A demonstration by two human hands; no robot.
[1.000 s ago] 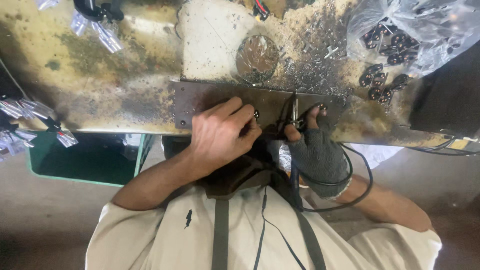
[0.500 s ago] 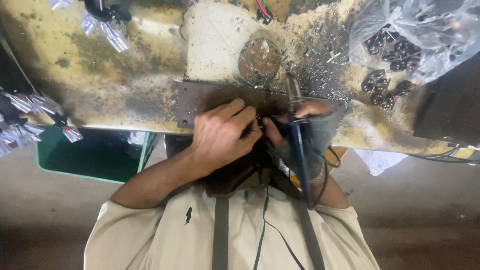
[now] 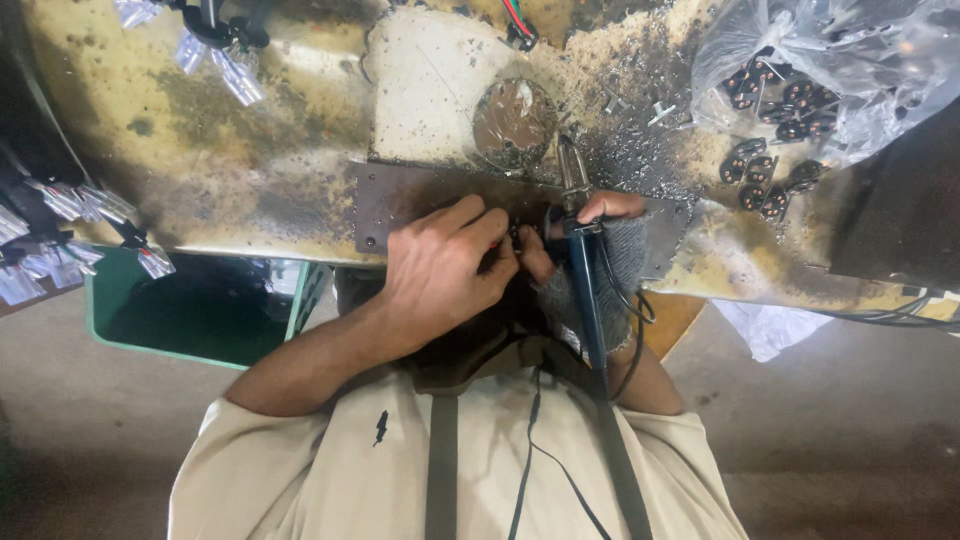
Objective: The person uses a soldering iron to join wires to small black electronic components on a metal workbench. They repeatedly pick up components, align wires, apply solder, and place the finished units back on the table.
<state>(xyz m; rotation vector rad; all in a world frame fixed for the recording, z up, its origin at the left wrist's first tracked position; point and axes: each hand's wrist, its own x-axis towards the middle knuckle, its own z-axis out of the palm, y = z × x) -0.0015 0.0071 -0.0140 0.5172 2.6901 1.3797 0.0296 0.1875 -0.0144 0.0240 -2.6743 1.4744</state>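
Scorched, stained tabletop [image 3: 250,150], brown metal plate [image 3: 400,200] at its near edge. Left hand [image 3: 440,270] over the plate, grip pinched on a small dark part [image 3: 520,235]. Gloved right hand [image 3: 600,265] just right of it, grip clenched round a soldering iron [image 3: 585,300], tip up over the plate's far edge. Judgement: brace both wrists on the plate and keep the tip off fingers and cord. Clear bag [image 3: 880,50], right of and beyond the plate, holds black pieces [image 3: 790,100]. Green bin [image 3: 100,320], left below; contents too dark to tell.

Our bare left hand [image 3: 440,265] hides whatever small part its fingers pinch; the clear plastic bag [image 3: 840,70] at two o'clock is cut off.
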